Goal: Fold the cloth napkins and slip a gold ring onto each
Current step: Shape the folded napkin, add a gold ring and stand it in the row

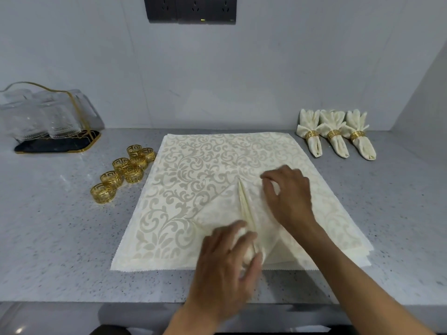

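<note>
Home kitchen or dining nook: grey speckled stone countertop (60,238), pale marbled wall panels (217,76), black wall sockets (189,9), clear glasses on gold-wire rack (48,114).

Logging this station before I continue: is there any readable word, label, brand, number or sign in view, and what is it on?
None can be read.
Dark socket panel on the wall: only plug holes and a small lit dot, no legible marking.
Gold rings: cut-out key pattern, not lettering.
Napkin under the hands: scroll pattern only.
Glasses rack: no label visible.
</note>
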A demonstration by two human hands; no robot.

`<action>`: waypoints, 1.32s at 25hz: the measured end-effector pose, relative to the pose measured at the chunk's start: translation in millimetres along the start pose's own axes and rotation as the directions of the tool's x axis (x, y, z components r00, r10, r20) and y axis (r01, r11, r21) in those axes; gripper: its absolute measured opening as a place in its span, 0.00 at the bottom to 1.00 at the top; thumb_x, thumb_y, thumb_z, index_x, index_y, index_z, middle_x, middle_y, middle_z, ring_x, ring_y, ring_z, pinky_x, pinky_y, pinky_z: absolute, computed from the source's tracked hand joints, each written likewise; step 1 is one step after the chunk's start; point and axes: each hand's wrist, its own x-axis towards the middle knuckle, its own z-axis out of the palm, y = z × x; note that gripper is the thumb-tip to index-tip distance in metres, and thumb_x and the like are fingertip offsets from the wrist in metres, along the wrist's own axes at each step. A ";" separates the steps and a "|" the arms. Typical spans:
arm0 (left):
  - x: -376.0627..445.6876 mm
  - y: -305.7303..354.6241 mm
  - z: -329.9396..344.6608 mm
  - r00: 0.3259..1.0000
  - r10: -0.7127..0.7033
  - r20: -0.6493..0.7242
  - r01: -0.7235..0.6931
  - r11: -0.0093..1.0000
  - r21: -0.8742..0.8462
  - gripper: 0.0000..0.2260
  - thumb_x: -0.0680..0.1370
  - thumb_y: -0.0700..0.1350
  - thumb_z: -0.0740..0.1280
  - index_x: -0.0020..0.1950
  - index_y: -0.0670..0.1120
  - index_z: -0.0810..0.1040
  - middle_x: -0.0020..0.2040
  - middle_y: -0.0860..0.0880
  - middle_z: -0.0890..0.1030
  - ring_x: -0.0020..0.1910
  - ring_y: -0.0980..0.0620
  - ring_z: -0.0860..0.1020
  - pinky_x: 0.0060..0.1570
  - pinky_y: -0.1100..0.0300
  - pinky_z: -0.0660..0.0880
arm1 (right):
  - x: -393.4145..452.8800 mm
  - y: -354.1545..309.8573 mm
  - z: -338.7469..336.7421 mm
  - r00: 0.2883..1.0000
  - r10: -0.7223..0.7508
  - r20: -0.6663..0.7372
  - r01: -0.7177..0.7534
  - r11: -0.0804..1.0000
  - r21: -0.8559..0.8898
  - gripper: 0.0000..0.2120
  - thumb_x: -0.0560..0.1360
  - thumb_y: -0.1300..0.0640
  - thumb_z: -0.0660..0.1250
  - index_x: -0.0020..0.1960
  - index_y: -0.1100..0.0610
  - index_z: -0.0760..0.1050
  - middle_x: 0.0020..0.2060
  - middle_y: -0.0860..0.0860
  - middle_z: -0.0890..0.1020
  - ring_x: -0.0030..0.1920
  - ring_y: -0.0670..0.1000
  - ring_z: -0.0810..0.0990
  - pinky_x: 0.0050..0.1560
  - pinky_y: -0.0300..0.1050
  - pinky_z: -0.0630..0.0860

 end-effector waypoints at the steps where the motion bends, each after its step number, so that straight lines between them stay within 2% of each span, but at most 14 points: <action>1: 8.0 -5.6 -8.0 0.994 -0.096 -0.046 0.096 0.995 -0.004 0.14 0.78 0.54 0.61 0.60 0.52 0.78 0.64 0.54 0.75 0.62 0.55 0.72 0.58 0.58 0.67 | -14.9 -2.6 -17.1 0.998 0.063 -0.028 -0.062 0.997 0.040 0.06 0.77 0.56 0.66 0.47 0.50 0.82 0.35 0.44 0.81 0.37 0.48 0.78 0.43 0.45 0.68; 3: 29.8 -29.9 -19.7 0.954 -0.300 -0.021 0.300 0.951 0.072 0.15 0.80 0.53 0.58 0.65 0.53 0.73 0.65 0.55 0.74 0.65 0.52 0.70 0.60 0.55 0.63 | -50.9 -5.1 -39.2 0.985 0.170 0.041 -0.171 0.985 0.026 0.05 0.77 0.56 0.67 0.44 0.50 0.80 0.27 0.43 0.78 0.27 0.44 0.75 0.35 0.43 0.70; 5: 41.3 -48.8 -27.8 0.869 -0.472 0.150 0.440 0.875 0.202 0.15 0.82 0.52 0.56 0.69 0.55 0.68 0.65 0.54 0.75 0.64 0.49 0.70 0.60 0.50 0.61 | -80.7 -8.0 -41.7 0.948 0.234 0.217 -0.240 0.971 0.000 0.06 0.79 0.50 0.64 0.47 0.48 0.79 0.33 0.42 0.80 0.32 0.42 0.77 0.42 0.45 0.75; 7: 38.7 -51.4 -32.5 0.857 -0.465 0.221 0.429 0.882 0.195 0.13 0.82 0.51 0.56 0.66 0.57 0.68 0.57 0.54 0.78 0.58 0.50 0.74 0.56 0.51 0.65 | -84.5 -3.3 -34.8 0.921 0.248 0.301 -0.282 0.957 0.072 0.07 0.79 0.48 0.63 0.54 0.47 0.78 0.43 0.41 0.80 0.41 0.42 0.77 0.48 0.42 0.74; 9: 31.0 -39.4 -41.4 0.855 -0.448 0.262 0.462 0.887 0.006 0.06 0.81 0.51 0.59 0.56 0.58 0.72 0.44 0.56 0.81 0.43 0.57 0.79 0.46 0.58 0.73 | -67.4 7.1 -29.0 0.920 0.248 0.304 -0.297 0.947 0.126 0.09 0.79 0.51 0.65 0.57 0.48 0.79 0.49 0.44 0.79 0.45 0.43 0.76 0.48 0.39 0.70; 11: 22.4 -28.3 -46.1 0.832 -0.441 0.337 0.494 0.865 -0.088 0.03 0.80 0.51 0.63 0.50 0.58 0.75 0.39 0.57 0.81 0.38 0.60 0.79 0.38 0.66 0.72 | -46.8 14.6 -26.9 0.917 0.239 0.321 -0.290 0.949 0.123 0.08 0.79 0.52 0.66 0.56 0.48 0.80 0.52 0.46 0.78 0.48 0.46 0.76 0.49 0.39 0.70; 15: 9.0 -28.1 -37.8 0.870 -0.408 0.276 0.423 0.906 0.005 0.07 0.79 0.52 0.64 0.56 0.57 0.76 0.44 0.60 0.77 0.45 0.60 0.76 0.47 0.66 0.72 | -44.9 8.3 -25.6 0.893 0.184 0.410 -0.225 0.973 0.053 0.08 0.77 0.48 0.66 0.52 0.48 0.82 0.52 0.45 0.77 0.50 0.47 0.78 0.52 0.44 0.74; 20: 14.7 -39.6 -25.6 0.875 -0.408 0.260 0.433 0.900 -0.044 0.11 0.80 0.50 0.63 0.61 0.55 0.77 0.48 0.61 0.74 0.53 0.57 0.74 0.58 0.58 0.72 | -66.9 10.8 -25.4 0.920 0.223 0.321 -0.258 0.964 0.070 0.07 0.76 0.49 0.69 0.50 0.51 0.81 0.50 0.46 0.76 0.44 0.45 0.76 0.42 0.36 0.69; 23: 27.3 -47.4 -22.8 0.882 -0.402 0.244 0.411 0.912 0.016 0.11 0.80 0.50 0.63 0.61 0.54 0.77 0.50 0.60 0.75 0.55 0.56 0.73 0.59 0.56 0.71 | -69.0 9.0 -25.0 0.933 0.223 0.282 -0.252 0.965 0.070 0.10 0.76 0.50 0.68 0.55 0.51 0.80 0.55 0.47 0.76 0.48 0.48 0.77 0.45 0.39 0.71; 25: 31.8 -47.1 -22.5 0.923 -0.322 0.213 0.296 0.944 0.142 0.09 0.79 0.50 0.64 0.59 0.53 0.77 0.55 0.58 0.74 0.57 0.55 0.70 0.56 0.58 0.69 | -71.0 6.4 -25.7 0.946 0.207 0.250 -0.217 0.976 0.015 0.18 0.76 0.45 0.66 0.63 0.50 0.75 0.60 0.47 0.73 0.55 0.52 0.75 0.52 0.47 0.72; 26: 32.5 -46.9 -21.5 0.954 -0.219 0.205 0.178 0.963 0.200 0.09 0.78 0.47 0.66 0.58 0.53 0.77 0.58 0.56 0.73 0.58 0.54 0.69 0.54 0.58 0.68 | -72.8 2.3 -25.9 0.948 0.185 0.258 -0.179 0.983 -0.047 0.20 0.76 0.42 0.64 0.65 0.49 0.73 0.62 0.47 0.72 0.57 0.53 0.74 0.55 0.49 0.72; 28: 32.2 -47.9 -15.4 0.971 -0.013 0.239 -0.041 0.975 0.217 0.14 0.75 0.42 0.67 0.60 0.53 0.77 0.66 0.53 0.73 0.64 0.53 0.67 0.57 0.53 0.68 | -80.5 -5.5 -20.7 0.937 0.101 0.333 -0.039 0.981 -0.189 0.22 0.77 0.38 0.60 0.65 0.47 0.73 0.62 0.45 0.72 0.58 0.53 0.72 0.55 0.51 0.70; 29: 32.0 -49.2 -11.8 0.960 0.010 0.279 -0.068 0.978 0.199 0.15 0.76 0.42 0.66 0.62 0.52 0.76 0.69 0.53 0.71 0.67 0.53 0.65 0.60 0.52 0.67 | -84.9 -7.0 -17.3 0.934 0.042 0.354 0.036 0.977 -0.210 0.22 0.76 0.37 0.57 0.63 0.47 0.74 0.62 0.45 0.73 0.58 0.53 0.73 0.54 0.51 0.69; 33: 25.6 -50.9 -8.2 0.939 -0.101 0.328 0.048 0.985 0.168 0.18 0.80 0.51 0.54 0.65 0.52 0.76 0.68 0.56 0.72 0.67 0.53 0.68 0.62 0.55 0.63 | -80.7 12.3 -9.0 0.933 -0.055 0.356 0.094 0.991 -0.092 0.22 0.74 0.38 0.56 0.57 0.48 0.79 0.56 0.43 0.78 0.54 0.51 0.74 0.51 0.48 0.70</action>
